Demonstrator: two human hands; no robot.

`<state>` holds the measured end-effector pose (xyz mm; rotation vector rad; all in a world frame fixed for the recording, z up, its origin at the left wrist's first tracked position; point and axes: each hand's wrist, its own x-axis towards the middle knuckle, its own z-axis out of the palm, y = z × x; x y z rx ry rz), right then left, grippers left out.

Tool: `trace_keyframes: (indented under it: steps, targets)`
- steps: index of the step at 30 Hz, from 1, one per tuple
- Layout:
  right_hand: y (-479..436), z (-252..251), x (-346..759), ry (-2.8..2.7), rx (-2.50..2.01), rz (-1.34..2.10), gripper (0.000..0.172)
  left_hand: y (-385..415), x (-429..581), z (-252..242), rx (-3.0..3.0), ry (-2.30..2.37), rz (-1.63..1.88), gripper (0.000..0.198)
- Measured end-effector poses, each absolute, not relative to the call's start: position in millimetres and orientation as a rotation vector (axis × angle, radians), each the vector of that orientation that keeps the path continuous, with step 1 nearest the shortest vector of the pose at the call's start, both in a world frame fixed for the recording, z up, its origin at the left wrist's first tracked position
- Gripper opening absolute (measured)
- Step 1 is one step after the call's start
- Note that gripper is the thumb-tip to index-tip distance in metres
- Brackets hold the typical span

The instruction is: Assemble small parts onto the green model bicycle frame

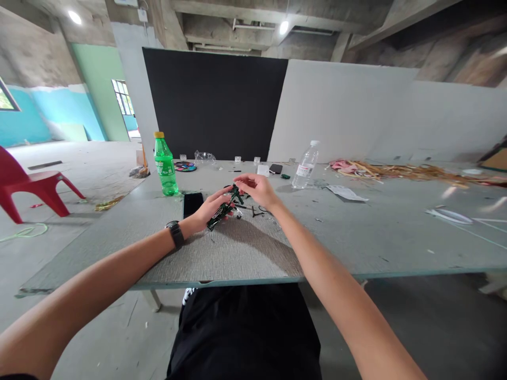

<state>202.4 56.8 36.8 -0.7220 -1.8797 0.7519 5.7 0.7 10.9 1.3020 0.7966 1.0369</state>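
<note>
Two bottles — one green, one clear; two hands; one red chair; one black phone.

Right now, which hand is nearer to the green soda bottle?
Left. The left hand lies on the table just right of the green soda bottle, beside the black phone. The right hand is farther right.

Bare forearms without sleeves, a black wristwatch on the left wrist, and black trousers.
</note>
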Motion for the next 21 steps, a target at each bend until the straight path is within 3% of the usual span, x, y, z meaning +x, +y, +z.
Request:
trace_keyframes:
  steps: [3,8,21]
  targets:
    - [55.6,36.4,200.8,-1.804,-0.717,0.828,0.045,3.2,5.9,9.3,1.298,0.79,1.046,0.059]
    - [52.5,40.3,203.0,-1.814,-0.726,0.793,0.036,5.0,6.1,7.5,1.298,0.802,1.054,0.057]
    - [42.5,43.1,197.7,-1.958,-0.776,0.705,0.034,10.1,4.5,0.4,1.348,0.779,1.06,0.051]
